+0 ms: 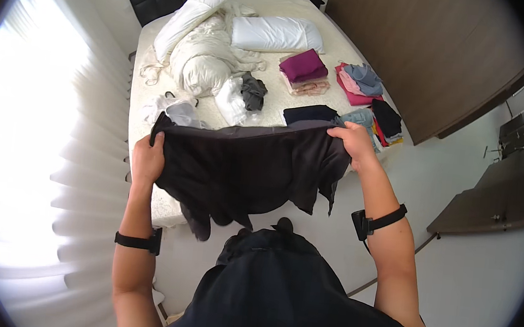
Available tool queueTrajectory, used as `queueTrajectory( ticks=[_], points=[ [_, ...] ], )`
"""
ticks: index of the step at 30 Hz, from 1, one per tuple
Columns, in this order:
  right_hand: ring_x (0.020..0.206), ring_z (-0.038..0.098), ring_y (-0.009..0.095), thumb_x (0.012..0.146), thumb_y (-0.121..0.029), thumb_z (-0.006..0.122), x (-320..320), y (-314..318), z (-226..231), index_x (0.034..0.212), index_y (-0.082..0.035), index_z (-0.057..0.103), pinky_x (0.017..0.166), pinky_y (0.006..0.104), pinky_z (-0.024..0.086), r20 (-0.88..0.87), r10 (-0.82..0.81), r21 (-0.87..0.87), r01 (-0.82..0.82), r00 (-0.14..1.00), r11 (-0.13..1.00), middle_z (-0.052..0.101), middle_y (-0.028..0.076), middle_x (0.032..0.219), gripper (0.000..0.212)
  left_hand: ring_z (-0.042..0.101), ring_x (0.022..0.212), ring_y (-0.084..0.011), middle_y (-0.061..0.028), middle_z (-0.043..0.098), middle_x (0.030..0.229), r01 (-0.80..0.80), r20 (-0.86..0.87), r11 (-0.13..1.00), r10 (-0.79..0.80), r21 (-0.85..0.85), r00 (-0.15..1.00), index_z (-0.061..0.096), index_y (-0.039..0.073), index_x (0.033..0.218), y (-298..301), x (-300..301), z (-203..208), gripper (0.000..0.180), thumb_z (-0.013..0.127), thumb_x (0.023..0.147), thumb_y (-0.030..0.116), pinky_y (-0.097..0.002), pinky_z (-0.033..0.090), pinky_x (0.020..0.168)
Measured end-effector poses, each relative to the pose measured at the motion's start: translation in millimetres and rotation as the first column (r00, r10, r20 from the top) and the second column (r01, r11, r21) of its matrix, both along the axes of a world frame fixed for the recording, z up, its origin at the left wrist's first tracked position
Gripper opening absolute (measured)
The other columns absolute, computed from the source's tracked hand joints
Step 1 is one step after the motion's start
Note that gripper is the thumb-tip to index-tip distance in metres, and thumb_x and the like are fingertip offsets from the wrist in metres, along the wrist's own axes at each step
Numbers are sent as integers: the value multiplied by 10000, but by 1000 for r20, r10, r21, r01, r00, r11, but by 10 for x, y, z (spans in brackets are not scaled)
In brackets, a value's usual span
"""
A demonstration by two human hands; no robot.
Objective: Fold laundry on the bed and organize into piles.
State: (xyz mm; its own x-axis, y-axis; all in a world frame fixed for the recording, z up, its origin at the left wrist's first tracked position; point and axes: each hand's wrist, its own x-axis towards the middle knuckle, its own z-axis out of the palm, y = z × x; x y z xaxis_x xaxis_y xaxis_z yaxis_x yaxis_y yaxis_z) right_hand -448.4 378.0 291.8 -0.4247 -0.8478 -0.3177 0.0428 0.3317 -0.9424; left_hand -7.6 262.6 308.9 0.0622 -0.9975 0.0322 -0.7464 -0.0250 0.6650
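Observation:
A black garment [243, 165] is stretched sideways in the air before me, at the near edge of the bed [290, 5]. My left hand [148, 160] is closed on its left upper corner. At the right upper corner, my right hand [354, 141] grips it with fingers and thumb. The cloth hangs down in loose, uneven flaps, so its exact kind cannot be made out. Just beyond its top edge lies a folded dark navy cloth [309, 114], partly hidden.
Purple folded cloth [303, 65] tops one pile; a blue-grey garment [363, 79] tops another. A crumpled cream duvet [202, 63] and white pillow [277, 34] lie farther back. White curtains [85, 165] hang at left; a brown wardrobe [418, 52] stands at right.

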Motion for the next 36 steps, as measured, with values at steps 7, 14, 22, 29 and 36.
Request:
queueTrajectory(
  ticks=[7, 14, 22, 29, 36],
  points=[
    [806, 627, 94, 953, -151, 606, 389, -162, 129, 1023, 20, 674, 754, 244, 501, 257, 161, -213, -106, 953, 971, 685, 40, 948, 197, 569, 735, -81, -24, 668, 821, 91, -583, 993, -35, 68, 812, 672, -69, 998, 156, -84, -3, 366, 555, 1006, 278, -259, 475, 688],
    [859, 619, 79, 973, -175, 614, 409, -98, 231, 1088, 32, 669, 793, 232, 490, 189, 185, -353, -109, 964, 929, 688, 35, 1002, 243, 602, 830, -83, -35, 681, 945, 157, -661, 988, -108, 15, 743, 653, -30, 1083, 174, 435, -166, 191, 543, 969, 75, -243, 486, 785],
    [868, 613, 72, 987, -179, 598, 352, -75, 326, 1041, -10, 653, 807, 230, 483, 157, 161, -479, -67, 974, 875, 676, 21, 977, 186, 629, 833, -120, -53, 666, 941, -1, -838, 998, 55, 64, 544, 619, -7, 1041, 187, 1008, -334, 223, 471, 883, -61, -249, 506, 771],
    [912, 659, 137, 988, -164, 566, 231, -241, 494, 1094, 2, 637, 816, 283, 520, 324, 95, -336, 20, 941, 942, 686, 70, 1029, 209, 626, 780, -103, -52, 674, 889, 43, -683, 984, 87, 170, 725, 645, -30, 1021, 64, 1186, -158, 157, 609, 874, 13, -235, 500, 735],
    [939, 669, 174, 982, -142, 546, 292, -315, 938, 1152, 33, 613, 866, 314, 530, 305, 212, -280, -126, 929, 952, 680, 115, 1078, 253, 585, 755, -69, -6, 663, 834, -87, -402, 996, 84, 10, 912, 681, -23, 967, -239, 1240, -4, 137, 677, 876, 79, -210, 452, 691]
  ],
)
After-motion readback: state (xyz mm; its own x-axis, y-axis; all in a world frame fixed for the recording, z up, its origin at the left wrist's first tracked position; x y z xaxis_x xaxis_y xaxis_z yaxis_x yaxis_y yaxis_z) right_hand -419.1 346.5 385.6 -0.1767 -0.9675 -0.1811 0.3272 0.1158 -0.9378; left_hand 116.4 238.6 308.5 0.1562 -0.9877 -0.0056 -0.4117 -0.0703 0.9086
